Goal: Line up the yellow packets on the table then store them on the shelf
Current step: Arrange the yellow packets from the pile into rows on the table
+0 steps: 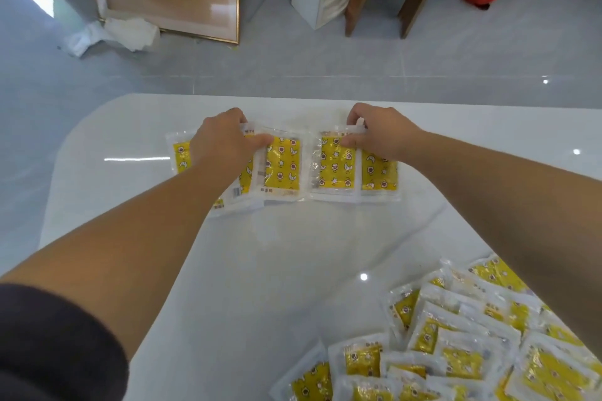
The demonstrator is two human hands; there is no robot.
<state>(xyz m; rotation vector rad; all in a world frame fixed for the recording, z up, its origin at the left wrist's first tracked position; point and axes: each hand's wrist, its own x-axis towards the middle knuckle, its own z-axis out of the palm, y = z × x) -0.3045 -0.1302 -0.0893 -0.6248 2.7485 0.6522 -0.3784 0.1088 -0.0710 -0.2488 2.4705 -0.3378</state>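
- The row of yellow packets (281, 169) lies across the far middle of the white counter (293, 254). Each packet's long side runs near to far, and the line itself runs left to right.
- The left grip (224, 143) is curled over the far edge of the tilted packet (243, 184), second from the left. That packet sits askew and partly overlaps its neighbour, and the thumb stretches right onto that neighbour.
- The right grip (379, 135) pinches the far edge of the fourth packet (335, 166), thumb on its face and fingers behind.
- The loose pile (456, 335) of packets waits at the near right, close under the right forearm. I'd judge that hand the nearer one for fetching the next packet.
- No shelf shows from here.
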